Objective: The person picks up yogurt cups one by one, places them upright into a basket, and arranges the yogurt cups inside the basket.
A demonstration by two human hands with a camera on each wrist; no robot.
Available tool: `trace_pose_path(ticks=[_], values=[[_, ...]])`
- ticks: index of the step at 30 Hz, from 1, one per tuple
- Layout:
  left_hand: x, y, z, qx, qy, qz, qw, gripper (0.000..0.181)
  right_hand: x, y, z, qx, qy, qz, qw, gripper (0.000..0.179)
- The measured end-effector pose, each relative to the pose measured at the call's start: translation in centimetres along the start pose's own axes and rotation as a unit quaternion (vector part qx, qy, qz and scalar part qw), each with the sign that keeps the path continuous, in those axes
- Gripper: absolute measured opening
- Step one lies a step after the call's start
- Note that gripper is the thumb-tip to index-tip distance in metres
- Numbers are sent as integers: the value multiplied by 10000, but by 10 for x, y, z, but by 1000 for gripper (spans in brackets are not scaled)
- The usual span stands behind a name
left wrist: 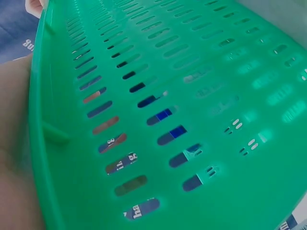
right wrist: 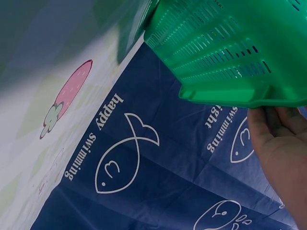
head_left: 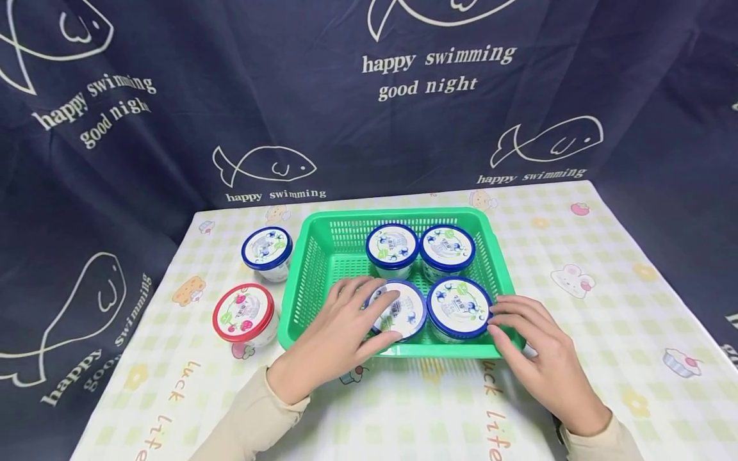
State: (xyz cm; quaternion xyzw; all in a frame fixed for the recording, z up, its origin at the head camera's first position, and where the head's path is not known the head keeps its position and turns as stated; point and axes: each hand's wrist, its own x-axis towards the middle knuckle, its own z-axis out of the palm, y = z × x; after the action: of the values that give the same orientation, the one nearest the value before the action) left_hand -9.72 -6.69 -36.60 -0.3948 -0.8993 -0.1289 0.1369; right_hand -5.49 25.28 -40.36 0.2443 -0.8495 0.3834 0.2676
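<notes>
In the head view, a green basket (head_left: 398,350) holds white tubs with blue-rimmed lids. My left hand (head_left: 340,326) reaches over the front rim, its loosely bent fingers and thumb over the left part of the front-left tub's lid (head_left: 408,314). My right hand (head_left: 539,349) is at the basket's right front corner, fingertips right at the edge of the front-right tub (head_left: 459,307). The right wrist view shows the right fingers reaching over the basket rim (right wrist: 249,103). In the left wrist view, the slotted basket wall (left wrist: 158,86) hides the left fingertips.
Behind these stand a back-left tub (head_left: 393,246) and a back-right tub (head_left: 448,248). Left of the basket, outside it, are a blue-lidded tub (head_left: 267,250) and a red-lidded tub (head_left: 244,314). A checked cloth (head_left: 611,320) covers the table, with a dark fish-print curtain (head_left: 403,141) behind.
</notes>
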Motion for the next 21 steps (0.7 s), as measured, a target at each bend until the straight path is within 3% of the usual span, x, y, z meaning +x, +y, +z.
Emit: trace_pose_path(ticks=[21], values=[[-13,-8,-7,-17,28,-335,9994,61,-1,3,2,-12,47,-18,10000,12]])
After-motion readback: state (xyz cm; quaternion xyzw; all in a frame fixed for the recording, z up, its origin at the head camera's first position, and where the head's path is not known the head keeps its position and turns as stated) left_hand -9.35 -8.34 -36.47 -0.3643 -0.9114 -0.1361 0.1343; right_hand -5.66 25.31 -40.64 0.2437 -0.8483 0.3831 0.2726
